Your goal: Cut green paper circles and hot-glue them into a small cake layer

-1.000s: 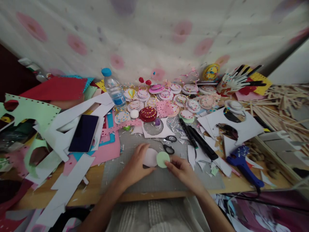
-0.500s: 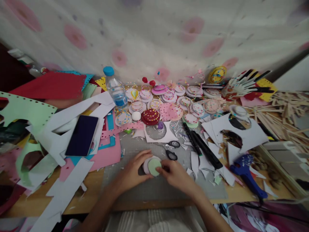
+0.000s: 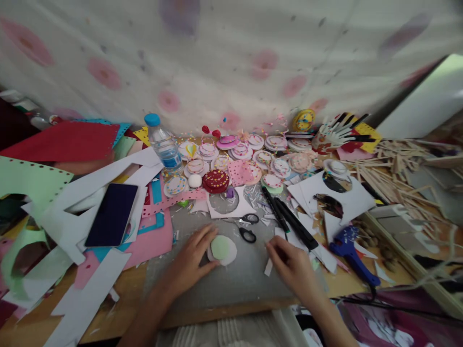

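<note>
A flower-print cloth (image 3: 217, 72) spans the top of the frame. Left of centre, a blue-capped bottle (image 3: 165, 147) stands upright; a dark-screened phone (image 3: 112, 215) lies farther left. Thin wooden sticks (image 3: 405, 161) lie in a loose, crisscrossed pile at right.

The left hand (image 3: 195, 258) curves open; the right hand's (image 3: 293, 264) fingers curl inward.

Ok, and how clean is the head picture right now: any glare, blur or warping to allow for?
Head view: dim, flat light overall; left hand and right hand slightly soft, so fingertip detail is weak; phone screen nearly black; pale glare on the white panel at upper right; wide-angle stretching toward the side edges.
</note>
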Tool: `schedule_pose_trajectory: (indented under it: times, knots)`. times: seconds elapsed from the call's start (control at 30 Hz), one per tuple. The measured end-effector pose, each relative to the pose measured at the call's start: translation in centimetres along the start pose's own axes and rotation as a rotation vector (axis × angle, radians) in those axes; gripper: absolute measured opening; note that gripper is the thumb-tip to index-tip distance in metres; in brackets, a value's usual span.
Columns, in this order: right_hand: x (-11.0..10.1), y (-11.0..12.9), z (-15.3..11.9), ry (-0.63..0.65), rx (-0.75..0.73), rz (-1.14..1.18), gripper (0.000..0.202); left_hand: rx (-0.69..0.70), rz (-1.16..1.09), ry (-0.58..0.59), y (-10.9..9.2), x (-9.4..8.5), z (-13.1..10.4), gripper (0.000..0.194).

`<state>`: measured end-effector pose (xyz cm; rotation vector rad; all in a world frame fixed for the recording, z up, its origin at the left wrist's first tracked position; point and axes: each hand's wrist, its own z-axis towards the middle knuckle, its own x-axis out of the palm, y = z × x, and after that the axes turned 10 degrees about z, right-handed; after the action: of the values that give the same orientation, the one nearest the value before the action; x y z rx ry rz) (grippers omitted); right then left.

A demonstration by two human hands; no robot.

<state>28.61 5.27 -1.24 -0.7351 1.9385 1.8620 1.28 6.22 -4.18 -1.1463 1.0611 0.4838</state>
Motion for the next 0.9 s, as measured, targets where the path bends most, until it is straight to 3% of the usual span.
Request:
schedule_pose_trajectory:
  times: [0.13, 0.2, 0.37, 0.47, 0.57, 0.7, 0.77, 0.9]
  knots:
    - [-4.6, -2.9, -0.8, -0.281, 0.038, -0.065, 0.028, -0.058, -0.016, -0.306, 0.6, -0.9, -1.0, 0.024]
    - [-6.8, -4.5, 0.0, -0.352, 0.059, -0.198, 0.029, -0.129, -0.029, -0.407, 1.1, -1.7, -1.8, 0.015]
    - [-9.9, -7.8, 5.1, -0.401, 0.108, -0.351, 0.016, -0.303, -0.029, -0.494, 1.5, -3.6, -3.6, 0.023]
    - [-10.1, -8.9, 8.3, -0.384, 0.104, -0.395, 0.008, -0.341, -0.025, -0.513, 0.9, -4.0, -4.2, 0.027]
    - [-10.5, -9.1, 9.5, -0.415, 0.075, -0.425, 0.006, -0.293, -0.003, -0.543, 0.3, -4.1, -4.6, 0.025]
    - [-12.8, -7.6, 8.1, -0.556, 0.03, -0.446, 0.012, -0.181, 0.036, -0.558, 0.0, -4.0, -5.1, 0.018]
    - [-14.2, -6.4, 6.5, -0.618, 0.002, -0.445, 0.02, -0.234, -0.009, -0.548, -0.2, -3.8, -5.6, 0.019]
    - [-15.8, -3.7, 2.4, -0.814, -0.039, -0.449, 0.018, -0.351, -0.028, -0.6, -0.6, -4.0, -6.4, 0.017]
